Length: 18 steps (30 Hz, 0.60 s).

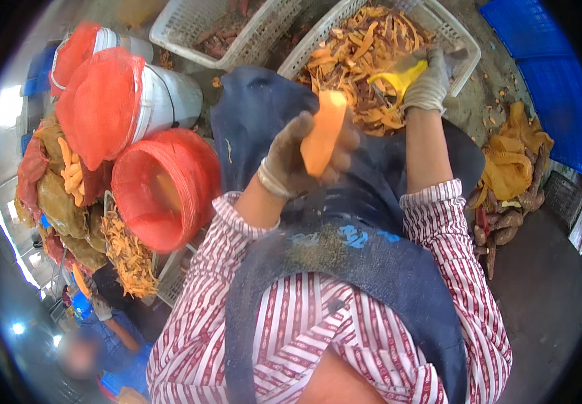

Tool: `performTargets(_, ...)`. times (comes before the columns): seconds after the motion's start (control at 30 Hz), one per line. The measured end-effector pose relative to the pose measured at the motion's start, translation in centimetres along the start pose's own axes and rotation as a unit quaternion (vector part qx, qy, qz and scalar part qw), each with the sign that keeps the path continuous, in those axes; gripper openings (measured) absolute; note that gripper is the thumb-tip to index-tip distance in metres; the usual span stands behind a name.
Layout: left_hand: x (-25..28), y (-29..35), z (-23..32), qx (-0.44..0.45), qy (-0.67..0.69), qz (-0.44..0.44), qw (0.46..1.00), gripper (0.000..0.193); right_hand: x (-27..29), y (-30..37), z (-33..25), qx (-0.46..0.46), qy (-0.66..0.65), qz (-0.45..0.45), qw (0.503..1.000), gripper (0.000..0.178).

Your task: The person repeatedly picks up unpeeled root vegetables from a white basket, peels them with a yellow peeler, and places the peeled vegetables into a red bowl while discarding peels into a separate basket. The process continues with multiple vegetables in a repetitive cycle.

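Head view: one person, one dark apron, one striped shirt
Left hand: one, gloved, its grip closed around one peeled orange root
Peeled orange root: tilted, held above the lap, apart from the tool
Right hand: one, gloved, its grip wrapped around one yellow tool over the peelings; working end unclear
Peelings: too many to count, in one pale crate
Other crates: one beside it, with reddish roots; one at lower left, partly hidden
Buckets: two white ones, each topped with red mesh; one red round container near them, with one orange piece inside
Right side: one yellow mesh bag near several unpeeled roots, two blue panels beyond
Co-worker: one, at lower left, one gloved hand near one long orange piece
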<state>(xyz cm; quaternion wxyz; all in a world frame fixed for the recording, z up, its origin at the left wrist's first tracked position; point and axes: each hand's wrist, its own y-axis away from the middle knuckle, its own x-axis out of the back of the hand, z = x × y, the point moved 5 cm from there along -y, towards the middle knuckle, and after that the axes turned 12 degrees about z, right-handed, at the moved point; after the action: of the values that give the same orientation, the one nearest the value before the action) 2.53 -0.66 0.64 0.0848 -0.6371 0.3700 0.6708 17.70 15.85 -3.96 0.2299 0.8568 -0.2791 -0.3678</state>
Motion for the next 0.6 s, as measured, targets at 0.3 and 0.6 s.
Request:
performTargets(0.3, -1.1, 0.1, 2.7, -0.207, -0.628, 0.276, 0.698, 0.049, -3.2, 5.7, 0.1, 0.019, 0.084, -0.125, 0.988, 0.016)
performTargets(0.6, -2.1, 1.8, 2.9, -0.257, -0.808, 0.328, 0.416, 0.052, -1.2, 4.1, 3.5, 0.016, 0.108, -0.149, 0.983, 0.017)
